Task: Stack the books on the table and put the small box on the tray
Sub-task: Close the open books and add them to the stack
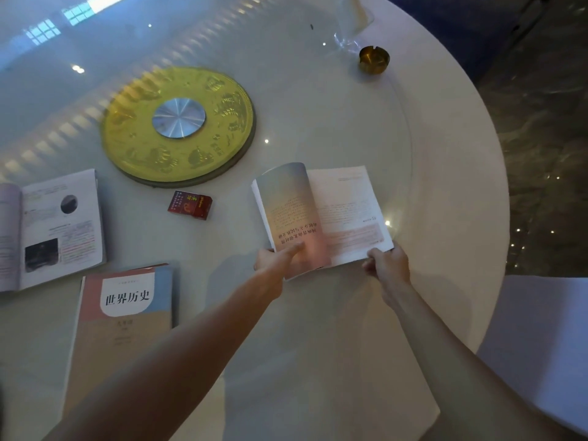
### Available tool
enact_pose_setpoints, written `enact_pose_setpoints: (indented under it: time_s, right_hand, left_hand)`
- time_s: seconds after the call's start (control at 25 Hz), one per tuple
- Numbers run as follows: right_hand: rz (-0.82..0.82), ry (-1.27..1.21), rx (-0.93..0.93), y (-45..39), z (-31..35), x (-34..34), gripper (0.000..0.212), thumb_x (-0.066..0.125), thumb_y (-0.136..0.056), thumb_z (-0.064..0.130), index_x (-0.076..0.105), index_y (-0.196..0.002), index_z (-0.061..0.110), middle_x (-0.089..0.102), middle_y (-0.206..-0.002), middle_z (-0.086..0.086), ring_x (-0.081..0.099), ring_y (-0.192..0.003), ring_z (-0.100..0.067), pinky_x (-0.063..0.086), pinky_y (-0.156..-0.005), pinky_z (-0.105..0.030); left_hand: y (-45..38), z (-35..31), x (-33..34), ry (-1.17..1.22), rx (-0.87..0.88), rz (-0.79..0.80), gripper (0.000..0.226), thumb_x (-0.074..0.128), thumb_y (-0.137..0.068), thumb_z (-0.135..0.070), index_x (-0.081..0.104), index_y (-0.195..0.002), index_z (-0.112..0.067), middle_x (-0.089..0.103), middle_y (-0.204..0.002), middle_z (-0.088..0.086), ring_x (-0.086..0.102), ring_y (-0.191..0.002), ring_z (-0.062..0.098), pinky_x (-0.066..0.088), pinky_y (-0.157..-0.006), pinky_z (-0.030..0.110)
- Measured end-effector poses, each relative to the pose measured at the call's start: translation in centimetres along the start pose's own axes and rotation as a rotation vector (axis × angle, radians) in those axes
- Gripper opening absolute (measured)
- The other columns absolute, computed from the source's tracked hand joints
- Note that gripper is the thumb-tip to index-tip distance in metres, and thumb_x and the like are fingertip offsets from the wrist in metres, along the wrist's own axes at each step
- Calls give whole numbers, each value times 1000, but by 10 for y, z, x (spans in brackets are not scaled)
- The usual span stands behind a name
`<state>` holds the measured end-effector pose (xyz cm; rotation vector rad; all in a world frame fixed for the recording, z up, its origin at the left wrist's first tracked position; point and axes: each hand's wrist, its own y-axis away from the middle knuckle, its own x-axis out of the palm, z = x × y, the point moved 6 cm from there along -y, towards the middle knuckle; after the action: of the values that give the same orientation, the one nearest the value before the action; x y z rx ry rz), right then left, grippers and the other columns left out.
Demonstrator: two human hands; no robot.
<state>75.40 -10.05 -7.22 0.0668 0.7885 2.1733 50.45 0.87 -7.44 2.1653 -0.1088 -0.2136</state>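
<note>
While both hands gripped its near edge, left hand (pixel 276 261) and right hand (pixel 385 261), the open book (pixel 321 214) lay spread, pages pale, print upside down. A red small box (pixel 190 205) sat on the glossy round table (pixel 445 154).

a round white worktop (pixel 445 148) with a glass top carries everything. a gold disc (pixel 222 148) sits at its middle. just near of the disc lies a small red box (pixel 190 205). left of the disc an open book (pixel 54 227) lies flat; near of that book, a closed book (pixel 124 316) face up. right of the disc, well apart toward the rim, stands a brass ashtray (pixel 374 59).
</note>
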Motion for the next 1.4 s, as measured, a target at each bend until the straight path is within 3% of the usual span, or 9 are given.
enact_pose_setpoints:
  time_s: [0.16, 0.32, 0.52, 0.68, 0.76, 0.88, 1.0, 1.16, 1.4]
  right_hand:
    - [76, 28, 12, 36, -20, 15, 29, 59, -82, 3, 68, -108, 14, 72, -85, -7, 65, -53, -14, 58, -59, -33]
    - [122, 27, 25, 68, -37, 33, 31, 60, -81, 5, 69, -109, 13, 72, -89, -8, 65, -55, -18, 59, -60, -34]
    - [192, 17, 37, 111, -52, 68, 29, 56, -86, 2, 67, -110, 14, 72, -90, -11, 69, -59, -19, 59, -55, -36]
    - [307, -80, 125, 139, -64, 93, 30, 42, -101, 16, 69, -113, 16, 76, -99, -15, 73, -77, -28, 58, -59, -36]
    - [366, -169, 211, 146, -73, 96, 36, 36, -98, 19, 71, -106, 13, 76, -101, -20, 73, -82, -30, 56, -69, -38]
    - [404, -205, 242, 146, -81, 94, 44, 37, -99, 32, 74, -112, 12, 78, -106, -16, 74, -85, -26, 55, -78, -41]
    - [359, -74, 182, 139, -88, 95, 25, 54, -103, 22, 71, -112, 6, 75, -104, -15, 75, -86, -26, 60, -82, -42]
    - [321, 14, 95, 133, -78, 97, 33, 57, -93, 1, 65, -124, 9, 75, -108, -21, 75, -92, -38, 63, -85, -55]
    - [411, -163, 96, 142, -43, 101, 47, 53, -86, -3, 67, -125, 19, 76, -95, -13, 75, -77, -30, 63, -68, -41]
  left_hand:
    - [7, 4, -31, 64, 27, 35, 59, 92, -69, -31, 61, -114, -11, 72, -109, 7, 71, -90, 19, 56, -51, 23]
    - [11, 14, -65, 31, 93, 105, 58, 94, -65, -33, 69, -114, -14, 78, -100, 2, 76, -88, 18, 60, -63, 27]
    - [26, -4, -84, -159, 433, 149, 50, 86, -73, -24, 65, -118, -21, 75, -106, 3, 71, -75, 3, 52, -52, 12]
    - [53, 3, -60, -551, 674, 507, 64, 79, -78, -49, 59, -137, -36, 60, -136, -16, 59, -113, -3, 46, -85, 8]
    - [49, 18, -61, -792, 720, 526, 69, 74, -80, -52, 55, -143, -29, 53, -147, -8, 51, -130, 4, 40, -100, 13]
    - [36, 46, -78, -1262, 790, 473, 65, 69, -84, -30, 50, -147, -29, 42, -156, 3, 33, -147, 23, 34, -116, 41]
    - [31, 66, -92, -1492, 809, 413, 83, 69, -83, -27, 31, -157, -33, 12, -170, -4, 8, -156, 18, 23, -121, 49]
    - [32, 66, -96, -1416, 907, 323, 82, 72, -86, -24, 29, -156, -33, 12, -170, -1, 11, -155, 19, 24, -120, 49]
    - [48, 41, -112, -1133, 1167, 179, 66, 71, -88, -13, 45, -148, -23, 37, -161, 2, 32, -149, 21, 31, -118, 44]
